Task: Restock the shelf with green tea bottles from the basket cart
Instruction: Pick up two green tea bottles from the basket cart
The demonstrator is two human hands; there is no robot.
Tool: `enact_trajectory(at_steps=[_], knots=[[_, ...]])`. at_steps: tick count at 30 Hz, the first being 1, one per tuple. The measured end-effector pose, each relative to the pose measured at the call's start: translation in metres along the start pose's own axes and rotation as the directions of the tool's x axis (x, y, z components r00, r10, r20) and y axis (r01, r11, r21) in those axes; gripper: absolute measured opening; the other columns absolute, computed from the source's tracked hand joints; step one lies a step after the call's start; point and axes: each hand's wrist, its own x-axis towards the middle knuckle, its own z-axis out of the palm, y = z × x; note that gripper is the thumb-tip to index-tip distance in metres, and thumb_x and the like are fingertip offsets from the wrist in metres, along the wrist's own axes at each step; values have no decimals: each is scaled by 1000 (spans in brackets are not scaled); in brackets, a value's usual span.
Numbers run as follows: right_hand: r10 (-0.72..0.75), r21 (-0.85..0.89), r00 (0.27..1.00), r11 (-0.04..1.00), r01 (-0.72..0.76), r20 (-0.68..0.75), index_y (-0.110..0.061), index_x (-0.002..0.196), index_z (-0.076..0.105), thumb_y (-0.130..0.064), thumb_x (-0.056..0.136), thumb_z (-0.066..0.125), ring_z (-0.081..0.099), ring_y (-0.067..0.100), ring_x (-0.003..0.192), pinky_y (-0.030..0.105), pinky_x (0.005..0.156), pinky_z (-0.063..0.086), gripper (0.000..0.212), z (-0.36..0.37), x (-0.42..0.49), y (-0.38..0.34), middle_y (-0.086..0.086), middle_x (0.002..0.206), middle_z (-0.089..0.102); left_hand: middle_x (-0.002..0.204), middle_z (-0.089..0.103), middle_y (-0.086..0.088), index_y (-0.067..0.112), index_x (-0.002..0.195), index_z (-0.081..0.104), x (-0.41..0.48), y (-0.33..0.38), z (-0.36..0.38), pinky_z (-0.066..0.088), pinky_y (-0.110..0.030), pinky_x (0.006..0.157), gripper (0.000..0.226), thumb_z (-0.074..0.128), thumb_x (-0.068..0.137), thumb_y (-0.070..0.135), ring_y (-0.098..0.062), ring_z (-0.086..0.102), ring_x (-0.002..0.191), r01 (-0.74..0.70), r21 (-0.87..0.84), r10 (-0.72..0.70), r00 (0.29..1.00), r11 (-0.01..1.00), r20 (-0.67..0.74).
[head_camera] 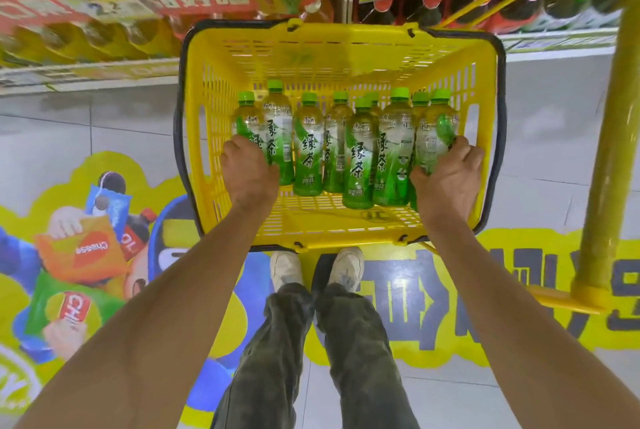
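Tiled floor (52, 137), hands (250, 174) (450, 179) gripping end bottles (246, 122) (434, 137) beside basket walls (207, 109)

- Yellow basket (207, 137): slatted plastic walls, dark rim. It holds green tea bottles (358, 154) in one tight row, side by side, green caps toward the shelf.
- Floor (52, 137): pale tiles with a colourful printed decal (86, 255). Two pale shoes (285, 271) stand on it, just beside the basket's near edge.
- Shelf (86, 70): a blurred row of amber bottles (86, 40).
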Motion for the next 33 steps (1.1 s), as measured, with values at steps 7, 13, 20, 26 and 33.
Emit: enact_trajectory(at_steps=[7, 13, 20, 26, 33], knots=[[-8, 49, 1000, 999, 9, -30, 0, 137, 42, -20, 80, 83, 55, 41, 111, 43, 88, 48, 73, 2, -1, 2, 22, 129, 50, 121, 55, -28, -11, 125, 43, 10, 8, 20, 49, -44, 96, 64, 82, 75, 1, -40, 56, 111, 111, 84, -101, 988, 990, -118], [16, 170, 1000, 985, -12, -23, -1, 136, 45, -18, 77, 83, 55, 38, 109, 36, 82, 44, 72, -5, -4, 4, 20, 125, 53, 120, 54, -25, -3, 119, 47, -1, 6, 14, 52, -47, 87, 56, 75, 72, -11, -41, 57, 108, 117, -146, -138, 981, 982, -137], [-2, 308, 999, 951, 17, -47, -8, 136, 50, -17, 74, 83, 59, 32, 98, 28, 75, 39, 71, -48, -42, -15, 15, 124, 55, 109, 56, -18, 2, 105, 53, -46, 3, -39, 43, -42, 76, 40, 75, 71, -1, -36, 54, 99, -40, -277, -3, 988, 960, -154], [-57, 412, 997, 908, 76, -59, -12, 138, 49, -14, 75, 83, 57, 26, 101, 27, 77, 39, 71, -129, -111, -78, 9, 127, 54, 108, 53, -9, 8, 105, 54, -111, 3, -129, 46, -42, 70, 45, 81, 71, 20, -33, 56, 97, -26, -433, -12, 996, 901, -84], [-235, 496, 966, 829, 258, -110, -13, 140, 50, -21, 77, 83, 52, 26, 120, 40, 97, 46, 72, -237, -195, -162, 5, 128, 54, 103, 51, 2, 16, 109, 59, -200, -4, -252, 44, -36, 77, 47, 83, 69, 22, -22, 52, 93, -82, -665, -27, 988, 743, -151]])
